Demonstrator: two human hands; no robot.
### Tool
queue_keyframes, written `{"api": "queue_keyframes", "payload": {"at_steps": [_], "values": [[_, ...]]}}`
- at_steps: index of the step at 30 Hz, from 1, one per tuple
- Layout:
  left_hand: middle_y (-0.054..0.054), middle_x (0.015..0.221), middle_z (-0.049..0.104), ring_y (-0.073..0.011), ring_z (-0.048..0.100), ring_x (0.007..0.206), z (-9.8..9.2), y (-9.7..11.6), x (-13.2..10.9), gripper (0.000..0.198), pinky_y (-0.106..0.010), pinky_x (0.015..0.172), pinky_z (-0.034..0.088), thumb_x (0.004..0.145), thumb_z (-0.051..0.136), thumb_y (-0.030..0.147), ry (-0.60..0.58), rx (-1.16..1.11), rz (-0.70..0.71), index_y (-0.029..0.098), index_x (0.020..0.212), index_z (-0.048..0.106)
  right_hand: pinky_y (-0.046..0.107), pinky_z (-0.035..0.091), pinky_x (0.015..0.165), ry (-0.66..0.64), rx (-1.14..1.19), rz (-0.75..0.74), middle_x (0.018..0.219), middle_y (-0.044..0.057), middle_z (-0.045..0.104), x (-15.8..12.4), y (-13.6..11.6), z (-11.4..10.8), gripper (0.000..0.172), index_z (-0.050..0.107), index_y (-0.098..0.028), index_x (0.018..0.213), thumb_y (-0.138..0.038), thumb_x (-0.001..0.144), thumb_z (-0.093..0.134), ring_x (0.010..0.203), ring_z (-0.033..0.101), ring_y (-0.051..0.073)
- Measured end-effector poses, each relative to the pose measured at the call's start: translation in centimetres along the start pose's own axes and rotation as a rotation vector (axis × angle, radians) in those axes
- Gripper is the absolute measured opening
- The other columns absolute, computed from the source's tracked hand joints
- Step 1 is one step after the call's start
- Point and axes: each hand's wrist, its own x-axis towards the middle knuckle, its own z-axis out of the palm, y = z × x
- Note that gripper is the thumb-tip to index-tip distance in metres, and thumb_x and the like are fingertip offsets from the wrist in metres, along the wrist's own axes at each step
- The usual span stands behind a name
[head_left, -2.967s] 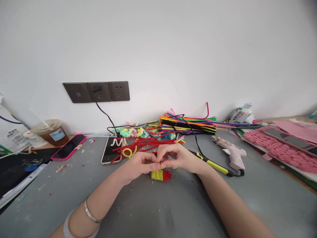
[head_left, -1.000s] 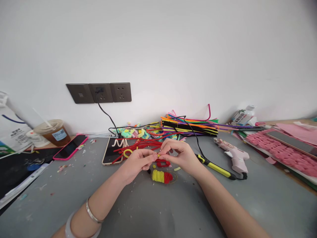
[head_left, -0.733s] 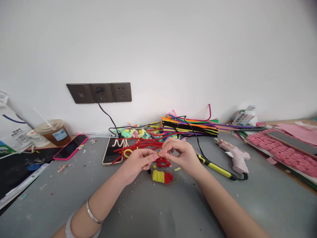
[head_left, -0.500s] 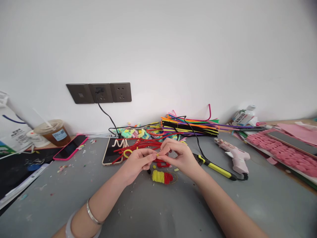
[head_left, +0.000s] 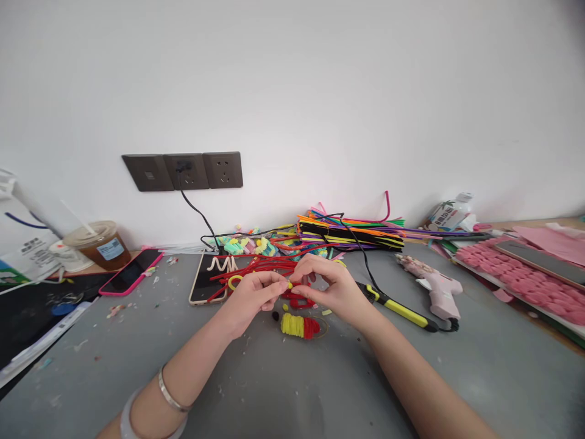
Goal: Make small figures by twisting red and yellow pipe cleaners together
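Note:
Over the middle of the table, my left hand (head_left: 253, 300) pinches a small yellow piece (head_left: 289, 285) between thumb and fingertips; its exact kind is too small to make out. My right hand (head_left: 329, 289) is just right of it, thumb and index finger parted around a gap beside the piece. Below both hands lies a wound yellow and red fuzzy roll (head_left: 295, 326) with a thin loop at its right end. A small black ball (head_left: 275, 316) and a yellow bit (head_left: 286, 307) rest near it. Red pipe cleaners (head_left: 269, 266) spread behind my hands.
A yellow and black hot tool (head_left: 402, 311) and a pink glue gun (head_left: 441, 292) lie to the right. Bundled pipe cleaners (head_left: 351, 233) are along the wall. Leftward are a phone (head_left: 201, 280), a pink-cased phone (head_left: 130, 273) and a drink cup (head_left: 103, 247). A black cord (head_left: 363, 253) crosses behind.
My right thumb and index finger have come apart from their pinch at the yellow piece, which shows more clearly now. My left hand keeps its pinch in nearly the same place.

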Motion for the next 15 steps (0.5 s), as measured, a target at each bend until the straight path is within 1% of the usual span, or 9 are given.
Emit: {"api": "queue_keyframes", "payload": {"at_steps": [5, 11, 15], "values": [[0.004, 0.061, 0.043, -0.0072, 0.028, 0.055, -0.16, -0.11, 0.06, 0.039, -0.024, 0.05, 0.019, 0.066, 0.079, 0.05, -0.002, 0.036, 0.006, 0.014, 0.08, 0.07, 0.029, 0.043, 0.06, -0.022, -0.034, -0.014, 0.079, 0.005, 0.064, 0.12, -0.2, 0.11, 0.01, 0.067, -0.021, 0.086, -0.029, 0.089, 0.063, 0.072, 0.056, 0.017], [0.002, 0.066, 0.047, -0.0071, 0.028, 0.055, -0.56, -0.56, 0.31, 0.039, -0.024, 0.05, 0.019, 0.067, 0.078, 0.05, 0.01, 0.073, 0.021, 0.014, 0.082, 0.073, 0.029, 0.044, 0.061, -0.031, -0.067, -0.037, 0.081, 0.005, 0.065, 0.08, -0.19, 0.1, 0.011, 0.067, -0.02, 0.085, -0.028, 0.09, 0.061, 0.073, 0.057, 0.017], [0.003, 0.063, 0.044, -0.0076, 0.028, 0.055, -0.53, -0.45, 0.21, 0.037, -0.024, 0.051, 0.02, 0.07, 0.076, 0.05, 0.003, 0.092, 0.029, 0.014, 0.081, 0.073, 0.029, 0.044, 0.06, -0.035, -0.091, -0.025, 0.079, 0.005, 0.064, 0.02, -0.25, 0.06, 0.01, 0.065, -0.02, 0.083, -0.027, 0.089, 0.062, 0.071, 0.056, 0.016]]}}
